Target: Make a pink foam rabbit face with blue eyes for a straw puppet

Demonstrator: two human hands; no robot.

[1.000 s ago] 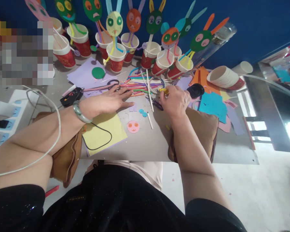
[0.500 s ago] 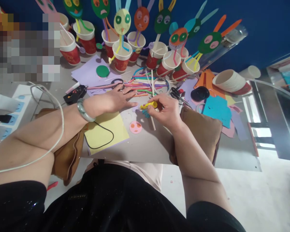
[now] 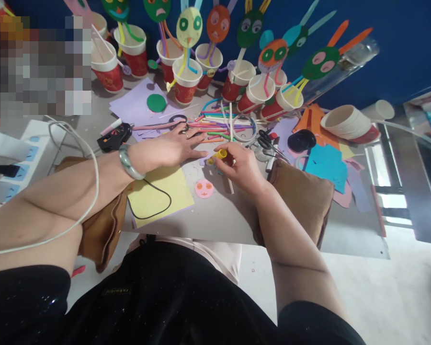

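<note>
My right hand [image 3: 242, 167] pinches a small yellow tube [image 3: 221, 154] between thumb and fingers, its round end tilted up. Small yellow and blue scraps [image 3: 211, 161] lie just below it, partly hidden. Fingers spread, my left hand [image 3: 174, 147] rests flat on the table beside a bundle of coloured pipe cleaners [image 3: 222, 127]. Its thumb points toward the yellow tube. A pink paper disc with a face [image 3: 204, 189] lies in front of both hands. A pale flat stick [image 3: 231, 117] runs partly under my right hand.
Red paper cups [image 3: 187, 91] with paper-faced figures line the back. Black scissors [image 3: 267, 141], a black tape roll [image 3: 301, 140] and blue paper [image 3: 326, 167] are on the right. A hot glue gun [image 3: 115, 137], yellow paper [image 3: 158, 196] and a power strip [image 3: 30, 153] lie left.
The yellow tube has turned in my right hand, from lying nearly level to standing more on end. My left hand stays spread on the table. The whole view has shifted slightly.
</note>
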